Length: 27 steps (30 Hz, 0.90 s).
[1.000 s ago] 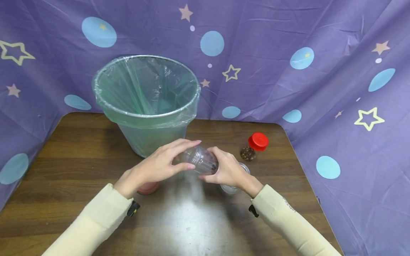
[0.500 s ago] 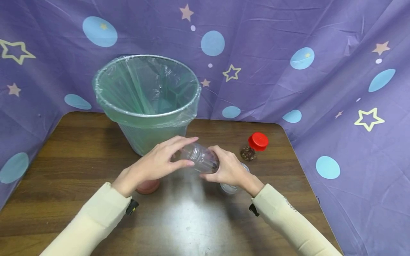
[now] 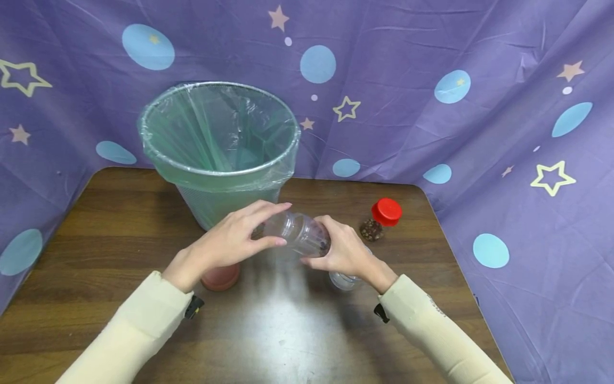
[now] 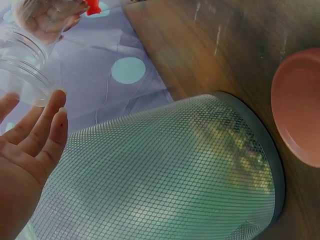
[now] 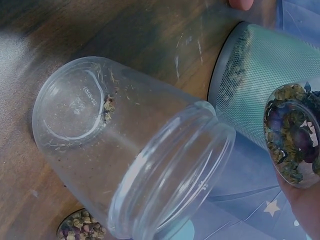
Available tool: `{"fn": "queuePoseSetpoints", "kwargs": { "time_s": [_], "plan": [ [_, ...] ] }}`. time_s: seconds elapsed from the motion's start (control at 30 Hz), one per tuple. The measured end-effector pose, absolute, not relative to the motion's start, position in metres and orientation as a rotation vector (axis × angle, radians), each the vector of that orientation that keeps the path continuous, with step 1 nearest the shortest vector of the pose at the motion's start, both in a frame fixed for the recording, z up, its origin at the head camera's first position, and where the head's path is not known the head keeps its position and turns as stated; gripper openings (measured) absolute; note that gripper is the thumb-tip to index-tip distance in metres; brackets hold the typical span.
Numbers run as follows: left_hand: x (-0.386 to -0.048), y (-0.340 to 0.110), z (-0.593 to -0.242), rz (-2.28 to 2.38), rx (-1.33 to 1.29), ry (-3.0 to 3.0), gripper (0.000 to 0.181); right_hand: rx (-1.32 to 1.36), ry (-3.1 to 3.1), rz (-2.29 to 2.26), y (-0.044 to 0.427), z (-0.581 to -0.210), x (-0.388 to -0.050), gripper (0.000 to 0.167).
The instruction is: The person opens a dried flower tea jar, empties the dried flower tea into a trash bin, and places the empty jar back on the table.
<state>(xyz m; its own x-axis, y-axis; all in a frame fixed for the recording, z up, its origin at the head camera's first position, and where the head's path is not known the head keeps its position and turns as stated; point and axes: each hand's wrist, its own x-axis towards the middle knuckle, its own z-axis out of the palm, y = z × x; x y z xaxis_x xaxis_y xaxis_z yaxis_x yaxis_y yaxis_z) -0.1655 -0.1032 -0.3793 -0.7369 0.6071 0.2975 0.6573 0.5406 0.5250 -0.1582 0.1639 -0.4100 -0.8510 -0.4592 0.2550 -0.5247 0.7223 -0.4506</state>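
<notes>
Over the table, in the head view, my right hand (image 3: 342, 248) grips a clear jar (image 3: 310, 237) tilted on its side, its mouth toward the left. Dark dried bits lie at its base; the right wrist view shows dried flowers (image 5: 295, 135) in it. My left hand (image 3: 225, 240), thumb below and fingers above, holds a second clear threaded piece (image 3: 280, 224), which looks like another jar's neck, facing the first mouth. Its far end is hidden in the hand. Under my right wrist stands another clear jar (image 5: 125, 135) holding a few crumbs.
A mesh bin (image 3: 230, 205) with a green liner stands at the back left. Partly under my left hand is a pink dish (image 3: 220, 278). A small jar of dried flowers (image 3: 371, 230) with a red lid (image 3: 386, 212) stands at the back right.
My left hand has shifted slightly left and up with its clear piece, and the space between the two threaded rims looks wider. My right hand stays nearly in place.
</notes>
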Motion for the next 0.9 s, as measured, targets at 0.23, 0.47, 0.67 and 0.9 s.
{"fn": "queuePoseSetpoints", "kwargs": {
  "time_s": [0.23, 0.47, 0.67, 0.9],
  "plan": [
    [-0.165, -0.107, -0.380, -0.817, -1.133, -2.698, 0.069, 0.799, -2.781, 0.787, 0.166, -0.410, -0.159, 0.071],
    [-0.166, -0.109, -0.382, -0.745, -1.124, -2.713, 0.067, 0.765, -2.790, 0.797, 0.169, -0.410, -0.160, 0.071],
    [-0.167, -0.111, -0.384, -0.705, -1.102, -2.766, 0.066, 0.753, -2.788, 0.797, 0.171, -0.407, -0.160, 0.071],
    [-0.168, -0.110, -0.394, -0.575, -1.111, -2.829, 0.068, 0.748, -2.787, 0.794, 0.173, -0.409, -0.160, 0.070]
  ]
}}
